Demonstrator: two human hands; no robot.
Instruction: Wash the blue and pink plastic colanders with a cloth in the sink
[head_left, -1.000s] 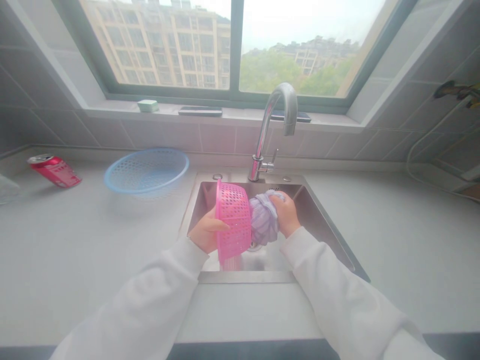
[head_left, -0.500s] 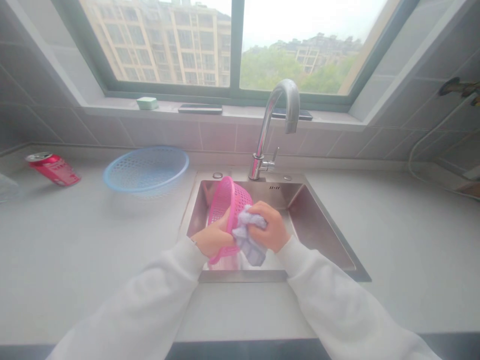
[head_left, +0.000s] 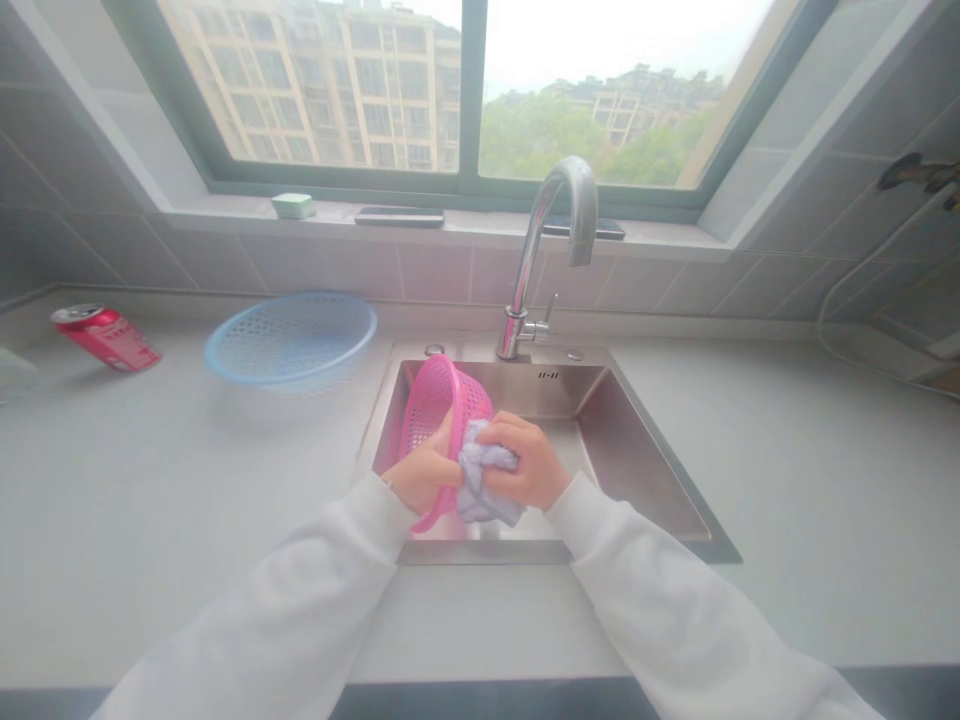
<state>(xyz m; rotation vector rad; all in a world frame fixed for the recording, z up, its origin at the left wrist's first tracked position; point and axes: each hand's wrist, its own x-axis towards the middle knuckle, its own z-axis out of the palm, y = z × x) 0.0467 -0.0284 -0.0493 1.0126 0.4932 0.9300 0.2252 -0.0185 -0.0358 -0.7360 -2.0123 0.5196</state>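
Observation:
Over the steel sink (head_left: pixel 480 552), my left hand (head_left: pixel 424 470) holds a pink perforated plastic basket (head_left: pixel 439 412) tilted on its side, with fingers curled at its rim. My right hand (head_left: pixel 521 462) grips a crumpled lilac cloth (head_left: pixel 484 483) and presses it against the basket's lower side. The two hands nearly touch, with the cloth between them. The cloth hides part of the basket. White sleeves cover both my forearms.
A blue perforated basket (head_left: pixel 291 340) and a tipped red can (head_left: pixel 105 338) lie on the pale counter left of the sink. A chrome faucet (head_left: pixel 517 320) rises behind it. A green soap bar (head_left: pixel 293 206) and a dark phone (head_left: pixel 399 216) lie on the windowsill.
The lilac cloth has moved from beside the basket to against its side, with my right hand closer to my left. The basket has swung round, and its tilt has changed.

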